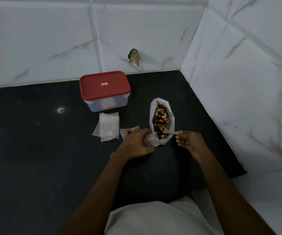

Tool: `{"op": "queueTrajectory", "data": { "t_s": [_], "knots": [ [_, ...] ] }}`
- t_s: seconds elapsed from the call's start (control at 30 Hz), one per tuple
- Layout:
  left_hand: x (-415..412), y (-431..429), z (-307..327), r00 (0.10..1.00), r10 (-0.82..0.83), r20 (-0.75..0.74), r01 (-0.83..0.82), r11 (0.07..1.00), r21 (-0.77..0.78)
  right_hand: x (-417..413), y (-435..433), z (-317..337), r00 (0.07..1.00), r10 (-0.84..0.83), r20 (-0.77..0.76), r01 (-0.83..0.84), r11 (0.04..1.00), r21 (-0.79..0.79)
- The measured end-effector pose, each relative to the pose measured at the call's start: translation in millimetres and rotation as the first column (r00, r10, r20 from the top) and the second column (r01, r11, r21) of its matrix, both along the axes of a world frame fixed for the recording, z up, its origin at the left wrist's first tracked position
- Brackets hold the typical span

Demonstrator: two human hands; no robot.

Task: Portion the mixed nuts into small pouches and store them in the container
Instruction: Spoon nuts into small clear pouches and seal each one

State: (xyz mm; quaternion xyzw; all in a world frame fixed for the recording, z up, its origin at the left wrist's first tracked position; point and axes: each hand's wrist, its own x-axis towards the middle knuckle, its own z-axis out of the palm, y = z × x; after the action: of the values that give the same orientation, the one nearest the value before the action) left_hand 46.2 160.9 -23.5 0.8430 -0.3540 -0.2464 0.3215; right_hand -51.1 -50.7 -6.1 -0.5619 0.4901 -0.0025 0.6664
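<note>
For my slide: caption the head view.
Left hand holds a pouch; right hand holds a spoon in the nut bag.

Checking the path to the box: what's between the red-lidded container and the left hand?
Head view: a stack of clear pouches and one loose pouch lie on the black counter there.

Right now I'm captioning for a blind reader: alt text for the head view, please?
Left hand holds a small clear pouch beside a bag of mixed nuts; right hand dips a wooden spoon into the bag, on a black counter. Empty pouches and a red-lidded container lie behind.
</note>
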Motion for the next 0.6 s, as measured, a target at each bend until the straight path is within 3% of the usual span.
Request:
{"op": "queueTrajectory", "data": {
  "t_s": [0.27,0.43,0.6],
  "knots": [
    [2,0,-6,1.000,-0.003,-0.008,0.002,1.000,-0.016,5,12,-3,1.000,0.022,0.011,-0.020,0.984,-0.174],
    [1,0,-8,1.000,0.011,0.000,-0.011,1.000,-0.012,-1,9,-2,0.998,-0.039,0.046,0.041,0.998,-0.051],
    [2,1,-12,0.998,0.050,-0.043,-0.053,0.997,-0.053,-8,4,6,0.996,-0.075,0.052,0.077,0.996,-0.032]
  ]
}}
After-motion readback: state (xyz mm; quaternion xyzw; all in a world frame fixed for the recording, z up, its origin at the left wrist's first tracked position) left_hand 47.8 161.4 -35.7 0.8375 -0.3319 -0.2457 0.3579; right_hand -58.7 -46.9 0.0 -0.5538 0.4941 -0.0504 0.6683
